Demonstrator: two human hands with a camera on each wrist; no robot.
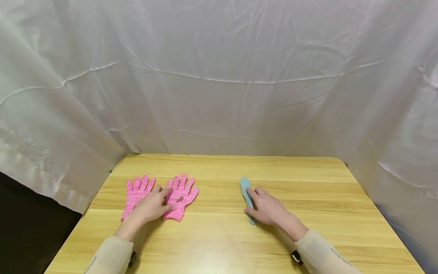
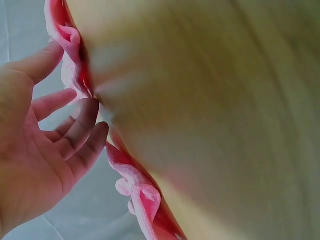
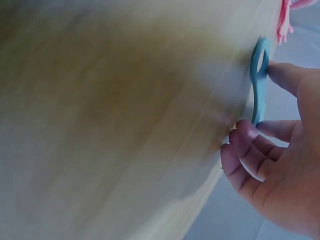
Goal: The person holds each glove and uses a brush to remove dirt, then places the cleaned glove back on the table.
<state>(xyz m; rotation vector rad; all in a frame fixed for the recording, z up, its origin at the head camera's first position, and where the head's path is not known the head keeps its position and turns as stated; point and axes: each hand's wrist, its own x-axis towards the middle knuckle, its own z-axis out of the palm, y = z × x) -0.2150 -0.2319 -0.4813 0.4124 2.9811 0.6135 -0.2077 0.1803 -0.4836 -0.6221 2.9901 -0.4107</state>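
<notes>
Two pink striped knit gloves lie flat on the table, a left one (image 1: pixel 131 198) and a right one (image 1: pixel 186 199) with a small brownish patch on its palm. My left hand (image 1: pixel 150 205) reaches between them, thumb and index finger at the near side of the right glove. Its fingers are loosely bent in the left wrist view, with no glove cloth visibly gripped. Under my right hand (image 1: pixel 267 206) lies a light-blue slim tool (image 1: pixel 245 183), broad and rounded at its far end. The right wrist view shows a loop at its near end; my thumb and index finger touch it.
A light wood table (image 1: pixel 219 243) with rounded far corners carries everything. Pale grey cloth (image 1: pixel 219 106) hangs behind it and along both sides. A dark area (image 1: pixel 30 224) shows beyond the left edge.
</notes>
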